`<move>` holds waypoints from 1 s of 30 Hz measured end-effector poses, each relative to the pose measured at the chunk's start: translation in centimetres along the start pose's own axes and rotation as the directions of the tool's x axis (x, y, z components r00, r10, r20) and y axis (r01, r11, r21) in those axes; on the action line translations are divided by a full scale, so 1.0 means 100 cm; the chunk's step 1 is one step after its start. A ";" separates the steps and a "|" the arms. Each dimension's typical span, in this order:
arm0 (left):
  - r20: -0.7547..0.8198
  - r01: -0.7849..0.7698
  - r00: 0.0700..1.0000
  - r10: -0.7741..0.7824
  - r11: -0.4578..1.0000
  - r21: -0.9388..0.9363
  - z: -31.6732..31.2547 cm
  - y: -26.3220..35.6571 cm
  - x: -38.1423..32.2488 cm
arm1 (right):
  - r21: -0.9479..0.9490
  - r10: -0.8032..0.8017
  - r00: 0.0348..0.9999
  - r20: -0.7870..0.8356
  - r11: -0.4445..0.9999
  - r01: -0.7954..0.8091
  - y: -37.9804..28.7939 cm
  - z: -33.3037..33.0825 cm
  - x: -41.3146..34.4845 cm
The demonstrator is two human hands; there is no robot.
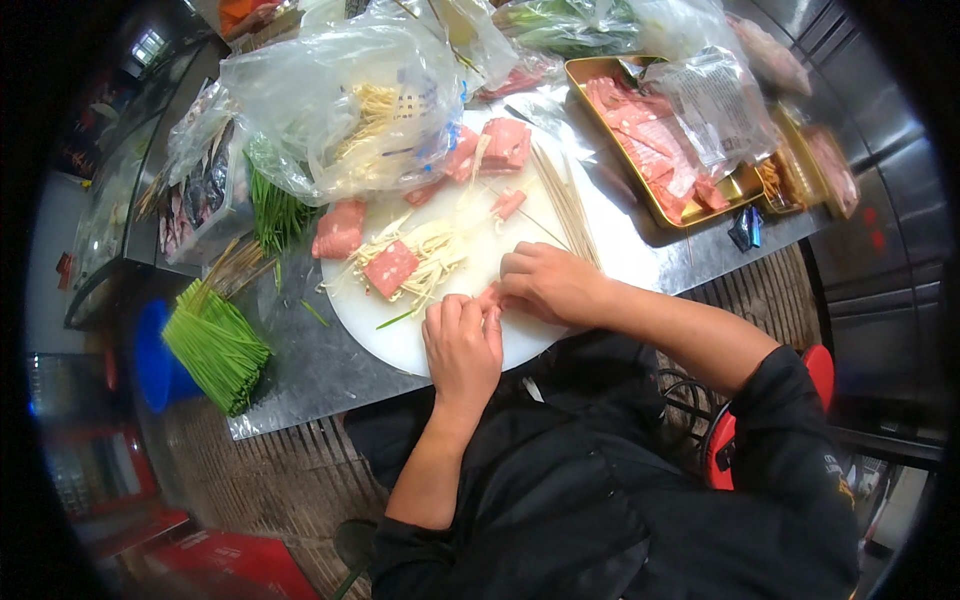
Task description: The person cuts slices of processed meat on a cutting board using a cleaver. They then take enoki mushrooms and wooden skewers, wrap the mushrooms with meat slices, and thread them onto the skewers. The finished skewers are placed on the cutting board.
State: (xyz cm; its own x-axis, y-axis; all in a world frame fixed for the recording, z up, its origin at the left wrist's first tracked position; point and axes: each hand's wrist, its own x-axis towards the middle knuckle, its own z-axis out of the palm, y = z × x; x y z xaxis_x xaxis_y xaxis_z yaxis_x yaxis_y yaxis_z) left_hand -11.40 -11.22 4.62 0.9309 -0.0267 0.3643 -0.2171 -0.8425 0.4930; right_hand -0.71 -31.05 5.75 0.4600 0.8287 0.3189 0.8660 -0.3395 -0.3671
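Observation:
My left hand [463, 349] and my right hand [551, 285] meet at the near edge of a round white cutting board [409, 341]. Between their fingertips they hold a small piece of pink sliced meat [490, 295], mostly hidden by the fingers. Left of it, one square slice of luncheon meat [391, 268] lies on a heap of enoki mushrooms [439, 251]. Further back is a rolled meat slice [508, 203] with a thin skewer by it. Stacked slices [506, 144] sit at the board's far side, and more slices [339, 229] at its left edge. Bamboo skewers [566, 202] lie on the right.
A clear plastic bag [292, 97] of enoki covers the board's far left. Garlic chives [216, 345] overhang the table's [300, 390] left corner. At the right stands a gold-rimmed tray [637, 172] of sliced meat, with a plastic packet [712, 105] on it. A red stool [721, 450] is beside me.

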 end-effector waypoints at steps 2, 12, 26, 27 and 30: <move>0.002 0.033 0.999 -0.033 0.999 -0.019 0.000 -0.001 0.001 | -0.038 0.045 0.996 0.073 0.998 -0.042 -0.001 -0.003 0.002; -0.004 0.059 0.998 -0.059 0.997 -0.057 -0.001 0.000 0.005 | -0.002 -0.046 0.999 0.019 0.999 0.046 0.001 -0.011 0.010; -0.052 0.041 0.998 -0.037 0.997 0.064 0.000 -0.021 0.018 | -0.014 -0.076 0.995 -0.069 0.997 0.075 -0.004 -0.006 0.012; -0.043 0.052 0.998 -0.050 0.997 0.064 0.000 -0.021 0.018 | -0.016 -0.055 0.997 -0.056 0.998 0.054 -0.002 -0.004 0.014; -0.077 0.009 0.997 -0.008 1.000 0.011 0.001 -0.022 0.018 | 0.003 -0.031 0.999 -0.029 1.000 0.031 0.002 0.001 0.020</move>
State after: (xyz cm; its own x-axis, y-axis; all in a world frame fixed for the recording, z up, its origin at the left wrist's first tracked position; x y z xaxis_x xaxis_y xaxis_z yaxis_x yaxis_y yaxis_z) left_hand -9.23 -9.45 4.11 0.9075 0.0216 0.4196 -0.2054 -0.8483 0.4880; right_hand 0.37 -29.45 6.18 0.4387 0.8254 0.3553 0.8793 -0.3126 -0.3593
